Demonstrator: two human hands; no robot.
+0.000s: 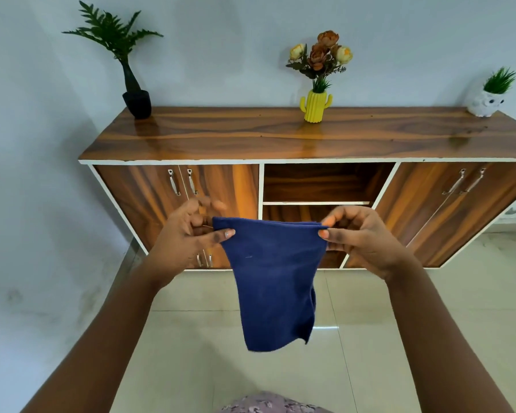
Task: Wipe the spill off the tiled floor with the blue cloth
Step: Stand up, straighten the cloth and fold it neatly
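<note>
The blue cloth (pixel 273 281) hangs folded in the air in front of me, above the pale tiled floor (pixel 385 338). My left hand (pixel 188 236) pinches its upper left corner between thumb and fingers. My right hand (pixel 361 234) pinches the upper right corner the same way. The top edge is stretched straight between both hands, and the lower end dangles free. I see no spill on the visible tiles; the cloth and my arms hide part of the floor.
A wooden sideboard (pixel 280 138) stands against the wall ahead, with doors at both sides and open shelves (pixel 325 186) in the middle. On top are a black-potted plant (pixel 136 102), a yellow cactus vase (pixel 315 105) and a white owl pot (pixel 486 104). A wall runs along the left.
</note>
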